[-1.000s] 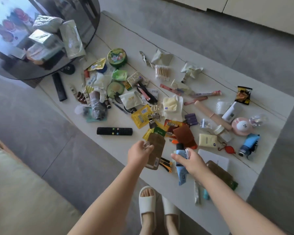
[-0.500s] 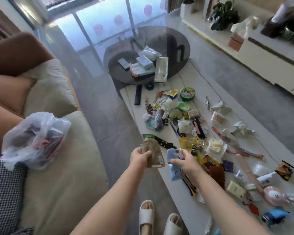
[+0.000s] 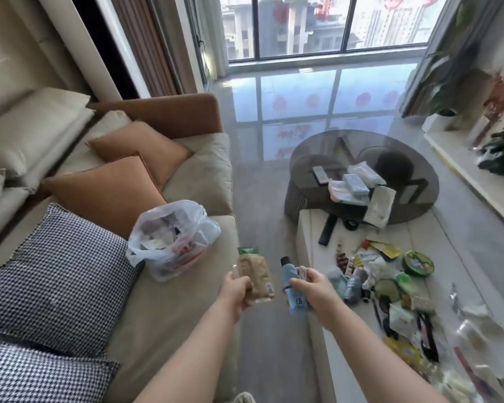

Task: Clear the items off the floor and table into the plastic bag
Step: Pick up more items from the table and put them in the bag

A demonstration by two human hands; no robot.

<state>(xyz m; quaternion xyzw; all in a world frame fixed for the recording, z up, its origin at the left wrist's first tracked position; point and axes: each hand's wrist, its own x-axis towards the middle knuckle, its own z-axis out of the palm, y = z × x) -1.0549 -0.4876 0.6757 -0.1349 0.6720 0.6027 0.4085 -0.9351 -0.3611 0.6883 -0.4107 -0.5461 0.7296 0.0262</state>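
Both hands have swung from table toward sofa: left hand (image 3: 235, 289) grips a brown pouch (image 3: 255, 279), right hand (image 3: 310, 287) a blue tube (image 3: 293, 282). Release both directly above the plastic bag (image 3: 172, 237) opening.

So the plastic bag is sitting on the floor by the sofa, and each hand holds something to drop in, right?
Not quite. The head view shows the plastic bag on the sofa seat, not the floor. The left hand grips a brown pouch; the right hand a blue tube.

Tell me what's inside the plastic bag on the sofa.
The plastic bag on the sofa already holds crumpled wrappers and packets, white, grey and red, seen through its film. What lies at the bottom is covered.
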